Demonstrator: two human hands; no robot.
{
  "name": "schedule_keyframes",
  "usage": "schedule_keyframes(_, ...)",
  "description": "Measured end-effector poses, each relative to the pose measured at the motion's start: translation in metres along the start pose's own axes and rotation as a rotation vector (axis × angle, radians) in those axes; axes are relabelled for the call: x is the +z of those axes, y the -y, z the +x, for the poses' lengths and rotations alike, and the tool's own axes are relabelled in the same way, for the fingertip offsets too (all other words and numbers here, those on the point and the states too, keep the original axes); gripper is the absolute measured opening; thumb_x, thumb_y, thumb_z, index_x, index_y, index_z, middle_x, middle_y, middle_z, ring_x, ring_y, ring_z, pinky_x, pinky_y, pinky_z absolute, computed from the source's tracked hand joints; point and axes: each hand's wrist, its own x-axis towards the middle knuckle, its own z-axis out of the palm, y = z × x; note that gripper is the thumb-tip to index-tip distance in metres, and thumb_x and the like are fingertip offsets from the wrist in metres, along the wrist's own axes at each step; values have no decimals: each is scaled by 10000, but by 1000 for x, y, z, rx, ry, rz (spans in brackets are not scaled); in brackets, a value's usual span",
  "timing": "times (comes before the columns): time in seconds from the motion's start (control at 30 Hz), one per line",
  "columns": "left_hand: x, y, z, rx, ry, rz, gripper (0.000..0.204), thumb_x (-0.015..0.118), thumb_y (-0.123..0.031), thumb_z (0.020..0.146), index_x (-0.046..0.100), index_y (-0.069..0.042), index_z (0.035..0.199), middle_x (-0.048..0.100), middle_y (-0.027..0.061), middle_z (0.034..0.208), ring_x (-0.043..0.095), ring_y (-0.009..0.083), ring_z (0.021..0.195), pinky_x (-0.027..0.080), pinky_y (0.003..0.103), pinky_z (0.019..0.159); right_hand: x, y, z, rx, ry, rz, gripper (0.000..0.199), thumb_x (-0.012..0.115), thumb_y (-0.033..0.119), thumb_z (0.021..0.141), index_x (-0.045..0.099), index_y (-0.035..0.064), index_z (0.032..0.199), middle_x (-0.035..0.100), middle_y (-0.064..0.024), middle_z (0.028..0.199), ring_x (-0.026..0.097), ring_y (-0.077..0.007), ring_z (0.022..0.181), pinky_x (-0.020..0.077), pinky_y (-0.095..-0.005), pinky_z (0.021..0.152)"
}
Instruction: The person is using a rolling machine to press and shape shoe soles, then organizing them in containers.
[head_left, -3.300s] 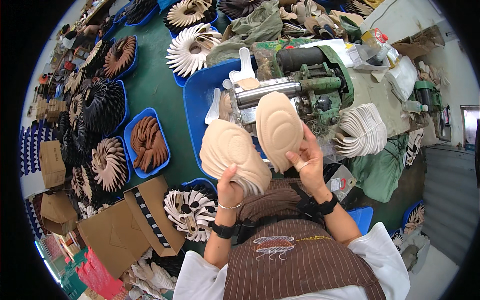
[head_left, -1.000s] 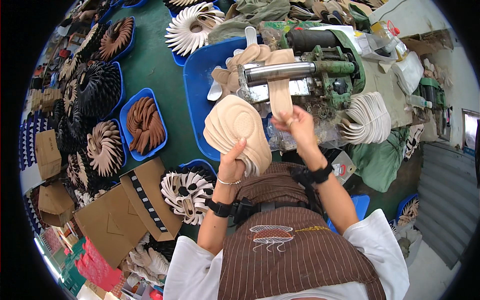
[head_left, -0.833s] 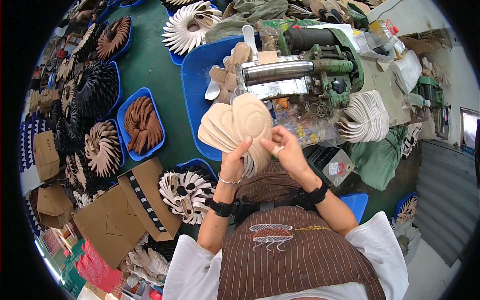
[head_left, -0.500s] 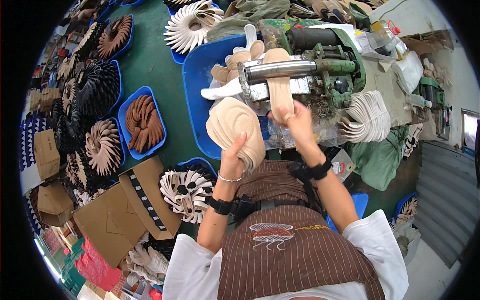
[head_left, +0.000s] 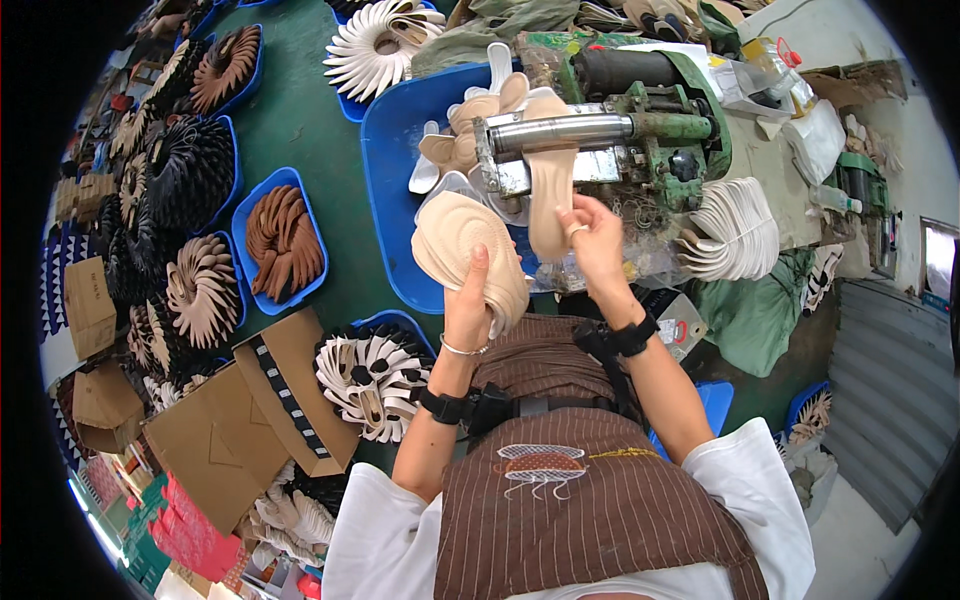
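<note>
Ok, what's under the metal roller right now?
A beige insole runs beneath the roller, showing on both sides, its near part at the right hand. The stretch directly under the roller is covered.

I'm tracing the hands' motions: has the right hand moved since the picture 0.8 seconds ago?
Yes. Judged against the metal roller, the right hand has moved up and nearer to it, away from the stack of beige insoles.
</note>
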Motion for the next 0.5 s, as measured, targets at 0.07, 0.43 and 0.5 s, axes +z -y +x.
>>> schedule_keyframes(0.07,-3,5,2,-7,-29,49,453,566,-306,934,461,9,1242,590,145,1127,599,219,993,519,347,807,13,3,-27,-71,238,-141,278,653,157,858,631,-43,1049,696,-113,839,639,-114,763,498,-255,680)
schedule_keyframes(0.43,-28,10,8,77,69,-270,530,587,-269,921,385,-16,1341,563,83,1084,552,172,891,501,306,735,-12,-8,-21,27,37,300,292,632,57,863,543,-29,1128,657,-67,954,612,-108,817,497,-241,727)
schedule_keyframes(0.5,-6,-9,4,-38,115,-232,514,542,-312,938,402,-32,1345,562,95,1097,563,179,922,521,333,736,-21,-12,8,89,1,134,281,627,70,865,555,-36,1116,662,-68,898,610,-104,795,494,-238,723)
